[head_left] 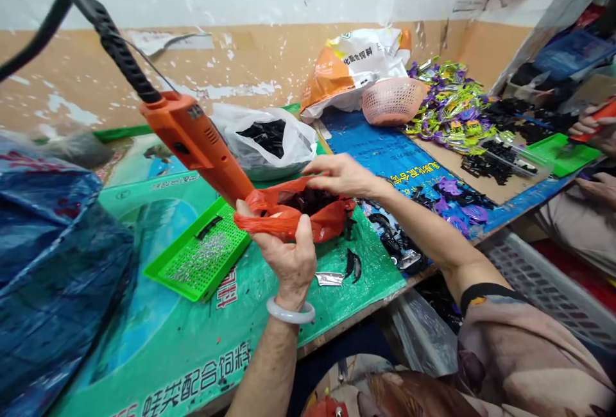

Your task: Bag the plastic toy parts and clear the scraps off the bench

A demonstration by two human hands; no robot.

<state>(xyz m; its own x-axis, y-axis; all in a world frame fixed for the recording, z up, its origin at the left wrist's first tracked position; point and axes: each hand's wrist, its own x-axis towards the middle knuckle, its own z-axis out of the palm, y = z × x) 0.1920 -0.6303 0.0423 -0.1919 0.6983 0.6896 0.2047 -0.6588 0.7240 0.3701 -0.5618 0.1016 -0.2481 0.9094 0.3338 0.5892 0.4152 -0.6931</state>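
Note:
My left hand [291,253], with a pale bangle on its wrist, grips the near side of a red plastic bag [327,224]. The bag's mouth is open and dark pieces [308,200] show inside. At the far rim, my right hand [341,174] is closed on the bag's edge, its fingertips partly hidden. An orange electric screwdriver [192,141] hangs just left of the bag; its tip is hidden behind the bag. Below it lies a green basket tray [235,247] holding small screws [205,256] and a black piece. Black curved parts [353,265] and a silvery piece [330,279] lie nearby.
A white bag [296,138] of black parts stands behind. Farther right are a pink basket [392,101], a pile of green-purple packets [452,109] and loose purple parts [474,214]. A blue sack [52,263] rises at left. Another person's hand [597,122] holds an orange tool.

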